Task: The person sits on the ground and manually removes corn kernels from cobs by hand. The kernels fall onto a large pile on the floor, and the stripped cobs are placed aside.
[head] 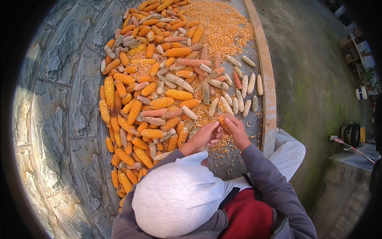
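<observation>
Between my two hands is a small orange corn cob [221,121], part of its kernels showing past the fingers. My right hand [237,131] grips it from the right, with the thumb along the cob. From the left, the thumb of my left hand [204,136] presses against it; that hand's other fingers are curled and partly hidden. Loose corn kernels [220,145] are scattered under both hands. Just beyond my hands lie several stripped pale cobs [247,108]. To the left is a deep heap of unshelled orange corn cobs [152,133], mixed with bare reddish cobs [154,112].
A wooden edge board [268,98] borders the grey surface [253,125] on the right. A stone wall [86,104] rises along the left. Farther off, shelled kernels [220,24] form a broad spread. A black bucket [349,135] stands on the floor at right.
</observation>
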`<state>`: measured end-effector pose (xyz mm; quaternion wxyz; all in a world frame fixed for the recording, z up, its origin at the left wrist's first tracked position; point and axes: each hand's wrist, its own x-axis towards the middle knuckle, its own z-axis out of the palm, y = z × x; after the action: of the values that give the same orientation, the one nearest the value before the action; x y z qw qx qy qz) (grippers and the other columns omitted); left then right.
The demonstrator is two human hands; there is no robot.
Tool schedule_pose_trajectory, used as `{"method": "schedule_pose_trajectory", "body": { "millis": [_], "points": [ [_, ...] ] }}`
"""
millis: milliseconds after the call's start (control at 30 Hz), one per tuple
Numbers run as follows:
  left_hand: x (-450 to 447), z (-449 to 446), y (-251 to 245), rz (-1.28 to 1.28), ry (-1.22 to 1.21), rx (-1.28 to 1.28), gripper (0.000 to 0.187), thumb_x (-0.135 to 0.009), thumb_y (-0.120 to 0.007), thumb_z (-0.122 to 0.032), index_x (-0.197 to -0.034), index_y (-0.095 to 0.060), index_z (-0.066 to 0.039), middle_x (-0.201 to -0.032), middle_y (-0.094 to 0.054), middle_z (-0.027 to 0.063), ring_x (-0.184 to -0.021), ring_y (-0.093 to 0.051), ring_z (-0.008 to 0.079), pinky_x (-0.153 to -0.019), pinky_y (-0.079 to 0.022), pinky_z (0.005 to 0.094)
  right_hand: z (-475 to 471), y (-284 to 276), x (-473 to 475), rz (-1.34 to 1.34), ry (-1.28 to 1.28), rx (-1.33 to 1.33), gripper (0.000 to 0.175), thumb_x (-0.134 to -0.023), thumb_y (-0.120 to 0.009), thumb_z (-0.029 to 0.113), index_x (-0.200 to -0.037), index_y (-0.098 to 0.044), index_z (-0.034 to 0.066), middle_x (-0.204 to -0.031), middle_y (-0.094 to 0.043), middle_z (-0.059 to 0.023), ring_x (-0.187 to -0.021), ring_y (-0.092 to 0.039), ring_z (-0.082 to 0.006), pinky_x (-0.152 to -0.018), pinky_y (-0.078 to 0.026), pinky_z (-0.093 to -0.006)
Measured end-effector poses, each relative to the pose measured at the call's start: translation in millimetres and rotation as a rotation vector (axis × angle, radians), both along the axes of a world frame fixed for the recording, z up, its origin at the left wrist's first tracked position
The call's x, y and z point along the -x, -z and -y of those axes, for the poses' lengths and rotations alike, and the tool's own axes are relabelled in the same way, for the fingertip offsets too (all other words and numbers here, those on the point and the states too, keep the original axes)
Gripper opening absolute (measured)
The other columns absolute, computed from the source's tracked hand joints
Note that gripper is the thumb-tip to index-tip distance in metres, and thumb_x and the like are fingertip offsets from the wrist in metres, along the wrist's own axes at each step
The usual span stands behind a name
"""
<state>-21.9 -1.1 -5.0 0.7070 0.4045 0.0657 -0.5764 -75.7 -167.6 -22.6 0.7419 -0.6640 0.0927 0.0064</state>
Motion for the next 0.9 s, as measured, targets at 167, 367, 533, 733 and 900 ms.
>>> {"method": "schedule_pose_trajectory", "body": {
  "millis": [167, 367, 533, 733, 900],
  "points": [
    [-5, -4, 5, -0.163, 0.058, 0.021, 0.025, -0.099, -0.039, -0.034, -0.083, -0.042, -0.014, -0.073, -0.04, -0.0024, -0.052, -0.031, 0.0066, -0.041, -0.021, 0.0202, 1, -1, 2, 0.023, -0.075, 0.076, 0.03, -0.1, -0.049, 0.021, -0.114, -0.067, 0.0013, -0.099, -0.06, -0.0034, -0.088, -0.055, -0.011, -0.074, -0.043, -0.0236],
    [-2, -6, 12, -0.039, 0.061, -0.019, 0.023, -0.1, -0.039, -0.029, -0.084, -0.042, -0.013, -0.072, -0.038, -0.0023, -0.053, -0.03, 0.0059, -0.041, -0.022, 0.0198, -3, -6, 5, -0.344, -0.031, -0.306, 0.03, -0.101, -0.047, 0.023, -0.115, -0.068, 0.0056, -0.085, -0.059, 0.0024, -0.075, -0.052, -0.0059, -0.063, -0.041, -0.0207],
    [0, -4, -4, 0.058, 0.03, -0.091, 0.024, -0.102, -0.037, -0.029, -0.086, -0.044, -0.013, -0.073, -0.038, -0.0021, -0.052, -0.029, 0.0053, -0.041, -0.021, 0.0193, -3, -2, 4, -0.316, 0.018, -0.335, 0.03, -0.101, -0.047, 0.022, -0.115, -0.068, 0.0066, -0.085, -0.059, 0.0016, -0.071, -0.05, -0.0054, -0.06, -0.04, -0.0205],
    [-2, -4, 2, -0.036, 0.038, -0.07, 0.027, -0.101, -0.038, -0.033, -0.083, -0.041, -0.014, -0.073, -0.038, -0.0021, -0.052, -0.028, 0.0051, -0.041, -0.021, 0.0188, 1, 5, 5, -0.013, -0.078, 0.107, 0.03, -0.1, -0.047, 0.02, -0.117, -0.065, 0.0038, -0.092, -0.059, -0.0004, -0.071, -0.049, -0.0044, -0.061, -0.039, -0.0202],
    [-1, -8, 16, 0.011, 0.045, -0.038, 0.026, -0.101, -0.039, -0.033, -0.085, -0.041, -0.013, -0.072, -0.038, -0.0023, -0.052, -0.028, 0.0053, -0.041, -0.021, 0.0189, -4, 7, 8, -0.111, -0.046, 0.0, 0.029, -0.101, -0.048, 0.021, -0.118, -0.065, 0.0048, -0.084, -0.057, 0.0025, -0.065, -0.045, -0.0031, -0.057, -0.037, -0.0205]
  ]
}}
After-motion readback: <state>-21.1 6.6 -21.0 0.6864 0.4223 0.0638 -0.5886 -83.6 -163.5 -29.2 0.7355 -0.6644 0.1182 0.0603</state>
